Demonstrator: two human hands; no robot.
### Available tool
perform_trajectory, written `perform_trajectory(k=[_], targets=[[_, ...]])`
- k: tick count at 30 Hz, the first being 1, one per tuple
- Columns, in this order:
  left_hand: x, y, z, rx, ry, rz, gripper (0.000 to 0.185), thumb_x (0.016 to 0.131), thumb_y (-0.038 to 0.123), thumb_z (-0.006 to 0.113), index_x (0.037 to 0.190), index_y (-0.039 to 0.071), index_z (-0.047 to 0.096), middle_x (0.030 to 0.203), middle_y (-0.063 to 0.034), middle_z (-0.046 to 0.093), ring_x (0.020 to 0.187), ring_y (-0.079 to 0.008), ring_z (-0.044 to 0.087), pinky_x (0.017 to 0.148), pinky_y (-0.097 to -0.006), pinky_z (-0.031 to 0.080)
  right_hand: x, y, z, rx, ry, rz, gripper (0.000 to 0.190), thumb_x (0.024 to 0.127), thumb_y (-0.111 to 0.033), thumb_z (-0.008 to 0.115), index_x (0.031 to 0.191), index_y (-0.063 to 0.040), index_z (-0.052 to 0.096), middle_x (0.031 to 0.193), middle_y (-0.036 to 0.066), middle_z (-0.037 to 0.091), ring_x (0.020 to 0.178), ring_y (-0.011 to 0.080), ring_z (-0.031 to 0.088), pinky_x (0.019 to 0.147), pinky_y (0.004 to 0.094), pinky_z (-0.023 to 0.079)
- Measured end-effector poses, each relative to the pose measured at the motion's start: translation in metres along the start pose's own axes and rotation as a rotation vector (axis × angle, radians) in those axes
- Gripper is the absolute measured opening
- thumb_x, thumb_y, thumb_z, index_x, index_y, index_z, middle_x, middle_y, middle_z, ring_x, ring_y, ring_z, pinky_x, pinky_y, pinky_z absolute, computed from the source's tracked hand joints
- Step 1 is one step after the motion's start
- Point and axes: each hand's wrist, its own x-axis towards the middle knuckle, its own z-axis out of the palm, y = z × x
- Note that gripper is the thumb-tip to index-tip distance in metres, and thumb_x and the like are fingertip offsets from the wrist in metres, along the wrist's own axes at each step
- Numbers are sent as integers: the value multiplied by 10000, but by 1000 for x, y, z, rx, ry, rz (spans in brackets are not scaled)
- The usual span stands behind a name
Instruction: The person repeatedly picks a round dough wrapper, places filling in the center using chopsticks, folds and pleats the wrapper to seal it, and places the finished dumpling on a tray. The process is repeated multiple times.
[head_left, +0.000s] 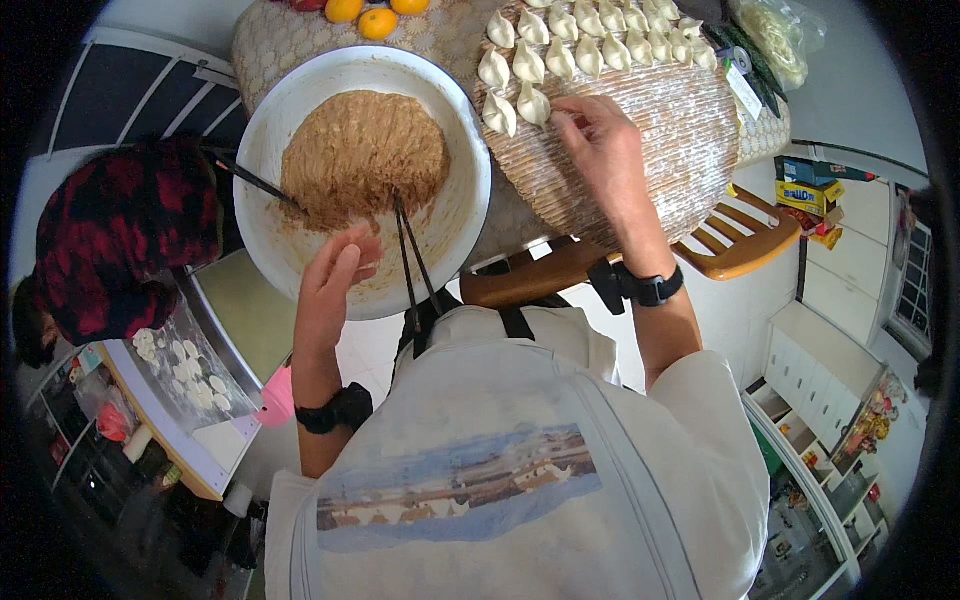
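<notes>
My left hand (339, 268) is over the near edge of a large white enamel basin (259, 142), fingers apart and holding nothing. In the basin lies a mound of brown minced filling (364, 146). A pair of dark chopsticks (414, 251) stands in its near side, and another dark stick or pair (259, 184) leans in from the left. My right hand (600, 139) is above a floured reed mat (660, 150), its fingertips beside a folded dumpling (534, 103) at the end of the front row. More dumplings (559, 58) sit in rows at the mat's far side.
Oranges (377, 24) lie beyond the basin. A wooden chair (735, 240) stands against the table's near side. A person in a red-and-black top (127, 240) is at the left, by a floured board with dough rounds (201, 394). A bag of greens (776, 37) lies far right.
</notes>
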Motion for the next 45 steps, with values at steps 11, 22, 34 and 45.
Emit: perform_trajectory(k=[11,22,34,45], targets=[[-12,-13,5,-6,8,-12,401,1029,258,469,1336,6,521,1191,-126,629,1096,-216,617,921,-335,479,5,-3,22,-113,70,-225,251,827,-158,706,1064,-77,702,947,126,640,818,307,645,701,389,543],[-17,-12,12,-7,18,-24,401,1028,265,473,1338,16,522,1196,-124,629,1100,-216,612,927,-348,481,7,-7,15,-137,79,-168,250,832,-165,705,1073,-98,717,874,134,597,758,303,630,655,384,532],[-30,-9,-20,28,169,-11,408,1018,288,494,1314,12,546,1169,-141,646,1087,-237,627,918,-355,492,-74,-47,30,51,-349,-756,274,735,-58,628,1004,-54,679,834,95,532,794,263,617,613,365,535],[-101,-71,-128,-127,384,76,464,998,400,525,1285,37,563,1166,-142,647,1051,-230,643,896,-354,518,-116,-101,135,8,-740,-959,278,780,-137,679,1049,-67,662,991,142,574,976,333,573,838,431,472]])
